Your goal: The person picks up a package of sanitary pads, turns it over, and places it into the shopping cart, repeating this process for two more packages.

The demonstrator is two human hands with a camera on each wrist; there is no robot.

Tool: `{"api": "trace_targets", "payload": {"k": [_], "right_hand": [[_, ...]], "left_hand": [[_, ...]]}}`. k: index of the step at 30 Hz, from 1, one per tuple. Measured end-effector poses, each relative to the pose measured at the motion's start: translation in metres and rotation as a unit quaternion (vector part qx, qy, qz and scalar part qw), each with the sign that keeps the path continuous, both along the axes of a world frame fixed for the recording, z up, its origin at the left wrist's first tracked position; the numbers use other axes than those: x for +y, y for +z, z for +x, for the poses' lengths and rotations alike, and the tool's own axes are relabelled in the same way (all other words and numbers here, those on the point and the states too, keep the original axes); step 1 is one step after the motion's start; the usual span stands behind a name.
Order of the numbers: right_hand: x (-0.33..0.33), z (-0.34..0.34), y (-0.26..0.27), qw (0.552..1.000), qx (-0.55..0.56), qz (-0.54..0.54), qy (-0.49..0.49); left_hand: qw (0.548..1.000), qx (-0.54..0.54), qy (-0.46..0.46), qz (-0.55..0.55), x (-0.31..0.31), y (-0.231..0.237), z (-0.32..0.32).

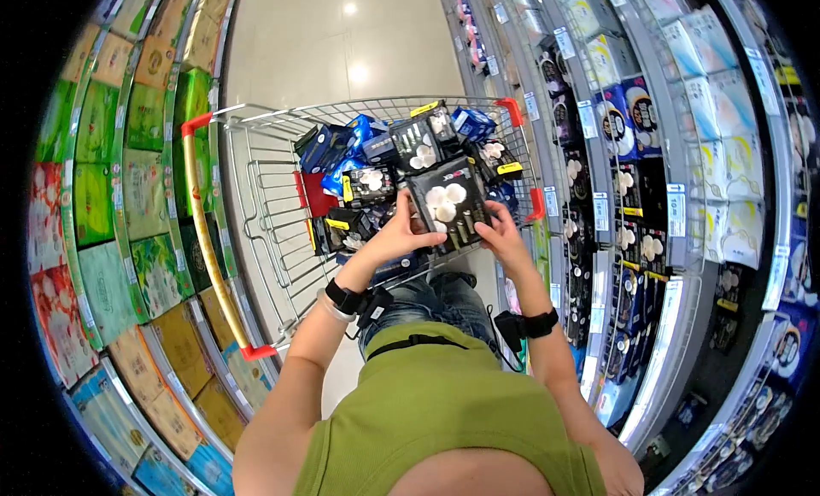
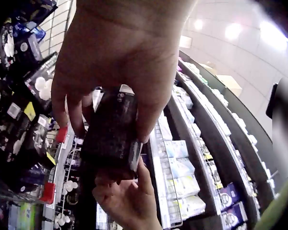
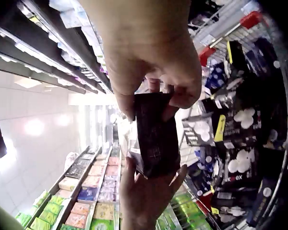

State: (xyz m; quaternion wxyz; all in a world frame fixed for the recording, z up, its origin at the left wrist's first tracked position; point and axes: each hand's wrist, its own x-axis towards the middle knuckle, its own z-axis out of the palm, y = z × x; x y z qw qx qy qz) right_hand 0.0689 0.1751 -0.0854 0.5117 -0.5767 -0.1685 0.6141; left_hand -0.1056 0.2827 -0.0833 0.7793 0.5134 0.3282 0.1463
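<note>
Between both hands, above the near side of a shopping cart (image 1: 282,316), is a black package with white cotton-like flowers printed on it (image 1: 465,207). My left hand (image 1: 400,237) grips its left edge, thumb on the front and fingers behind. At the lower right edge my right hand (image 1: 507,240) holds it with thumb and curled fingers. In the left wrist view the dark narrow side of the package (image 2: 113,129) shows between the two hands. The right wrist view shows the same package (image 3: 156,134) gripped from opposite ends.
A heap of similar black packs (image 1: 371,184) and blue packs (image 1: 329,146) fills part of the cart. Green and brown packs line the left shelf (image 1: 120,129). On the right, shelves (image 1: 679,214) carry black, blue and white packs. Tiled floor (image 1: 316,35) runs ahead.
</note>
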Motion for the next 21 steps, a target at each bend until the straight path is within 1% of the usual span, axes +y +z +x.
{"api": "trace_targets", "payload": {"k": [1, 2, 4, 5, 6, 8, 9, 10, 12, 13, 14, 16, 17, 18, 21], "right_hand": [[-0.007, 0.007, 0.009, 1.0, -0.006, 0.006, -0.017], [-0.016, 0.015, 0.013, 0.999, -0.005, 0.02, -0.029], [-0.031, 0.026, 0.027, 0.994, -0.04, 0.08, -0.064], [-0.04, 0.032, 0.038, 0.993, -0.062, 0.078, -0.066], [-0.048, 0.037, 0.045, 0.992, -0.066, 0.082, -0.075], [-0.065, 0.046, 0.058, 0.991, -0.071, 0.09, -0.074], [-0.072, 0.048, 0.068, 0.989, -0.084, 0.099, -0.074], [-0.079, 0.05, 0.077, 0.987, -0.089, 0.104, -0.084], [-0.094, 0.052, 0.09, 0.98, -0.14, 0.108, -0.09], [-0.102, 0.056, 0.092, 0.974, -0.166, 0.128, -0.091], [-0.111, 0.058, 0.093, 0.971, -0.169, 0.133, -0.104], [-0.129, 0.062, 0.096, 0.967, -0.136, 0.179, -0.122], [-0.139, 0.063, 0.101, 0.97, -0.115, 0.168, -0.134], [-0.149, 0.066, 0.102, 0.967, -0.118, 0.172, -0.146], [-0.174, 0.072, 0.104, 0.958, -0.118, 0.206, -0.158]], "left_hand": [[1.0, 0.005, -0.024, 0.013, 0.0, 0.009, 0.006], [0.999, -0.019, -0.037, -0.004, 0.0, 0.015, 0.011], [0.999, -0.031, -0.019, 0.018, 0.0, 0.037, 0.021], [0.996, -0.075, 0.024, -0.035, -0.004, 0.046, 0.026], [0.995, -0.072, 0.021, -0.066, -0.006, 0.054, 0.028], [0.994, -0.059, -0.092, 0.011, -0.009, 0.07, 0.034], [0.986, -0.087, -0.138, 0.02, -0.014, 0.072, 0.041], [0.984, -0.058, -0.165, 0.027, -0.023, 0.077, 0.047], [0.983, -0.031, -0.175, -0.045, -0.043, 0.093, 0.057], [0.985, -0.043, -0.166, -0.028, -0.051, 0.094, 0.064], [0.985, -0.042, -0.163, -0.039, -0.057, 0.095, 0.069], [0.988, -0.017, -0.137, -0.064, -0.07, 0.101, 0.08], [0.987, -0.045, -0.126, -0.091, -0.076, 0.092, 0.085], [0.986, -0.063, -0.127, -0.09, -0.083, 0.093, 0.091], [0.988, -0.066, -0.13, -0.058, -0.104, 0.097, 0.105]]}}
